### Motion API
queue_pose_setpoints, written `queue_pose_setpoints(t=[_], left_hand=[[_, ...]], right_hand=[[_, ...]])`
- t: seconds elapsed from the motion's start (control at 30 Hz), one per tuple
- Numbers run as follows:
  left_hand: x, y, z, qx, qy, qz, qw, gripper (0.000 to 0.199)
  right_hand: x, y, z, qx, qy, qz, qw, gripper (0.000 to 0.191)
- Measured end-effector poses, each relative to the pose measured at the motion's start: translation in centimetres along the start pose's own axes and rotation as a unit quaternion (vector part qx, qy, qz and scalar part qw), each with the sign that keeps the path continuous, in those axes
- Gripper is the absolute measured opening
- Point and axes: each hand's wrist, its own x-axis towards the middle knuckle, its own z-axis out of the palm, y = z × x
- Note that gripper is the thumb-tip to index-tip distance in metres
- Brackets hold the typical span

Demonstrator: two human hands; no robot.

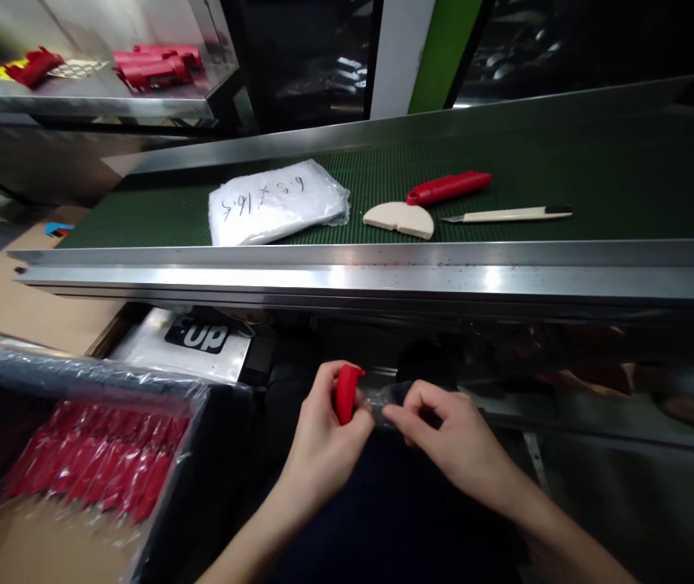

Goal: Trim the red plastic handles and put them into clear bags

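In front of my lap, my left hand (328, 430) is closed around a red plastic handle (347, 393), which stands nearly upright between thumb and fingers. Just to its right, my right hand (444, 422) pinches a small clear plastic bag (377, 396), which stretches across to my left fingers. Whether the handle's lower end is inside the bag cannot be made out. Beyond the hands, on the green conveyor belt, lie another red handle (450, 187), a cream half-round block (399, 218), a thin craft knife (508, 215) and a packet of clear bags (277, 203) with handwriting.
A metal rail (347, 276) runs along the belt's near edge. At lower left stands a plastic-lined box (194, 454) holding rows of bagged red parts (103, 458). More red parts (155, 66) lie on a metal shelf (88, 105) at upper left.
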Motion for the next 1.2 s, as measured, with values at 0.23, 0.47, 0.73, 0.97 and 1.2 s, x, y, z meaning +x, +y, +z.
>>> queue_pose_setpoints(t=[0.23, 0.47, 0.73, 0.97, 1.2], left_hand=[[-0.1, -0.8, 0.4, 0.145, 0.025, 0.105, 0.984, 0.051], [0.1, -1.7, -0.6, 0.173, 0.017, 0.115, 0.978, 0.059], [1.8, -2.3, -2.7, 0.017, 0.074, 0.011, 0.997, 0.017], [0.1, -2.0, -3.0, -0.043, 0.074, 0.001, 0.996, 0.016], [-0.7, -1.9, -3.6, -0.102, 0.094, -0.012, 0.990, 0.021]], right_hand=[[-0.3, -2.1, -0.3, -0.127, 0.077, -0.105, 0.983, 0.017], [-1.3, -3.6, -1.3, -0.120, 0.096, -0.246, 0.957, 0.010], [-4.6, -1.6, -1.9, -0.296, 0.262, -0.324, 0.860, 0.020], [-3.7, -2.6, -0.9, -0.346, 0.215, -0.408, 0.817, 0.024], [-2.3, -3.0, -1.0, -0.360, 0.101, -0.472, 0.798, 0.028]])
